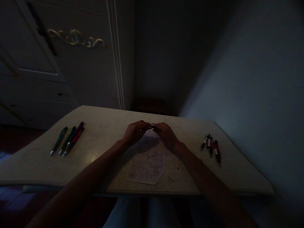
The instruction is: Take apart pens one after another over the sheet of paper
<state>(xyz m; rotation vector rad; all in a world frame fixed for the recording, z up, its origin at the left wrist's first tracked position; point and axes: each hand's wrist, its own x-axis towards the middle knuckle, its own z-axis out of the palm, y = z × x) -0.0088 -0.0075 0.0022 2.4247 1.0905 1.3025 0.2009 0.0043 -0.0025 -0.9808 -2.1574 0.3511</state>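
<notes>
My left hand and my right hand meet above the top end of a scribbled sheet of paper. The fingers of both are closed in a pinch, with the fingertips almost touching. Between them shows a small slim thing, dark with a pale bit; the dim light and the fingers hide what it is. The paper lies on the table in front of me, covered in dense blue pen marks, its lower right corner uneven.
Several larger green, purple and red-black pens lie at the left of the pale table. Several smaller black, white and red pens lie at the right. Beyond the table stand a white cabinet and a wall.
</notes>
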